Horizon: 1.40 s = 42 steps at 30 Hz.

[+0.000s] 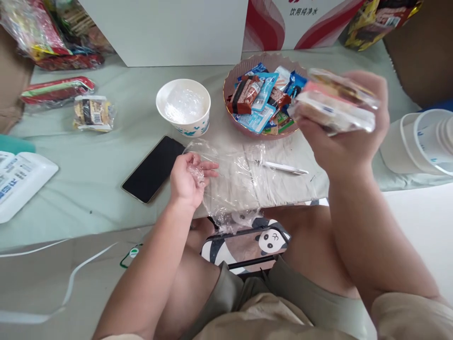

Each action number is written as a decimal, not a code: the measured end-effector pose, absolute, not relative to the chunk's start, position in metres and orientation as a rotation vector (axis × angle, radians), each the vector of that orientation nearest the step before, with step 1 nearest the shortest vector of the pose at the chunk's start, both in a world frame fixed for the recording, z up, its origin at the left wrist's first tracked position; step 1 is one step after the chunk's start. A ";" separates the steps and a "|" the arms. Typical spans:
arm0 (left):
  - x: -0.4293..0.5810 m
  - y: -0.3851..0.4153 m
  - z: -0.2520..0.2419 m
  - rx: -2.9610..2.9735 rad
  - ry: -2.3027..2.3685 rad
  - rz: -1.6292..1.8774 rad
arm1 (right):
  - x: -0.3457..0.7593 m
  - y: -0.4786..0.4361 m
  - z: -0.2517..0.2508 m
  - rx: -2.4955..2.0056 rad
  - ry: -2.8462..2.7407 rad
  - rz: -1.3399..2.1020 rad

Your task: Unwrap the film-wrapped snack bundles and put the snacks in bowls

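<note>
My left hand point(189, 179) has its fingers curled round the bunched end of a clear plastic bag point(233, 184), which trails over the table's front edge. Raised at the right, my right hand point(361, 123) grips several wrapped snack packs point(336, 106), somewhat blurred by motion. These packs are beside and above a pink scalloped bowl point(231, 120) filled with small blue, brown and green snack packets point(262, 94). A paper bowl point(166, 111) with clear crumpled plastic point(186, 105) inside stands behind my left hand.
A black phone point(154, 167) lies left of my left hand, and a white pen point(283, 167) lies below the pink bowl. One wrapped snack point(94, 113) and a red packet point(58, 89) are at the left. Stacked plastic cups point(406, 141) stand right; white boxes point(170, 30) line the back.
</note>
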<state>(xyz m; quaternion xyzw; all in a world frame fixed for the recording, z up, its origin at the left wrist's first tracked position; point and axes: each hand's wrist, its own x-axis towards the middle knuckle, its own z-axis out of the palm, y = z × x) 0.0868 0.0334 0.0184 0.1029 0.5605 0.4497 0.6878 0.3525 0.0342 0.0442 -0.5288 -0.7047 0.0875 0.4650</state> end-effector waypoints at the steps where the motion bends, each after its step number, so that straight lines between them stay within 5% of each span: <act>1: 0.087 0.033 0.018 0.233 1.257 1.006 | 0.354 0.043 0.048 -1.308 -1.755 0.143; 19: 0.081 0.032 0.016 0.297 1.211 0.924 | 0.340 0.043 0.030 -1.277 -1.985 -0.116; 31: 0.060 0.032 0.015 0.627 1.020 0.509 | 0.308 -0.002 0.011 -1.325 -1.872 0.693; 42: 0.039 0.031 0.009 0.580 0.949 0.978 | 0.303 0.002 0.003 -1.170 -0.991 1.021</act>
